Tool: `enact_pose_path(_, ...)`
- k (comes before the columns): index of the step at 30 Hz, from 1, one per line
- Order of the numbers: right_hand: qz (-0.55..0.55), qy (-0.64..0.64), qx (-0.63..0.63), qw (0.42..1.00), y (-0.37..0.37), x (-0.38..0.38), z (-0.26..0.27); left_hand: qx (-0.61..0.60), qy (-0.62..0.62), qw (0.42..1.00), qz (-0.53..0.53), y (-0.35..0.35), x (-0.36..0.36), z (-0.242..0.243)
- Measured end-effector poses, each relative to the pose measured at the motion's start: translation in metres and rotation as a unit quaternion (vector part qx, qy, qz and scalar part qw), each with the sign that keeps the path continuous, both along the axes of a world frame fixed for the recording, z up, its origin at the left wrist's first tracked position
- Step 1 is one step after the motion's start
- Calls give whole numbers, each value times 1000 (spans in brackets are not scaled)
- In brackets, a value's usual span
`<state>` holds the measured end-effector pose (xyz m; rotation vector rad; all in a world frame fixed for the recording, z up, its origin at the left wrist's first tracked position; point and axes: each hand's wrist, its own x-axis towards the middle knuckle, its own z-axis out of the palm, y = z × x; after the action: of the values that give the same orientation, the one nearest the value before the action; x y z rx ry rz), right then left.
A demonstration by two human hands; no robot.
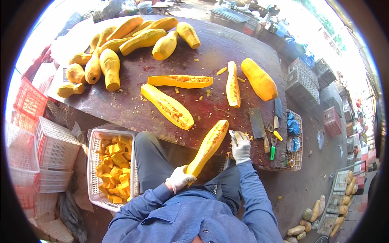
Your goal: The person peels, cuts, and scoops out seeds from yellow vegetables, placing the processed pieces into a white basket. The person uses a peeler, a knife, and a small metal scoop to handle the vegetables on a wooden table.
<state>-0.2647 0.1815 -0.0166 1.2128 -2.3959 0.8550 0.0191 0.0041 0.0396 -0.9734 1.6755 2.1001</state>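
Observation:
My gloved left hand (pixel 180 179) grips the narrow end of a peeled, halved squash (pixel 209 145), cut face up, its far end at the table's near edge. Seeds and stringy pulp line the cut face. To the right of that end, my gloved right hand (pixel 241 146) is closed around a small metal tool (pixel 232 134), mostly covered by the fingers. Ahead on the wooden table (pixel 209 117) lie a slanted squash half (pixel 167 106), another half lying crosswise (pixel 180 81) and a narrow cut piece (pixel 233 84), all with seed pulp showing.
Whole peeled squashes (pixel 142 42) are piled far left; one (pixel 259 79) lies right. A cleaver (pixel 257 123), a second knife (pixel 278 108) and peelers (pixel 273 148) lie near the right edge. A white plastic crate (pixel 91 170) of squash chunks (pixel 116 173) stands by my left leg.

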Motion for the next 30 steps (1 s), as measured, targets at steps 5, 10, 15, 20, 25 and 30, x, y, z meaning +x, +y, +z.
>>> enact_pose_path(5,-24,53,18,998,-41,-17,-8,-22,9,1000,-4,3,-3,-6)
enact_pose_path(10,-17,30,81,996,-55,-13,-29,-39,32,999,5,4,1,-15)
enact_pose_path(15,34,-39,121,991,-55,-3,-23,-51,29,998,4,6,4,-26)
enact_pose_path(20,64,-59,130,988,-37,-4,-7,-78,30,996,6,6,8,-39)
enact_pose_path(25,42,44,112,992,-51,-26,-12,-124,31,992,-16,7,3,-32)
enact_pose_path(30,50,-44,85,994,-52,-1,-24,-116,24,993,-8,9,6,-41)
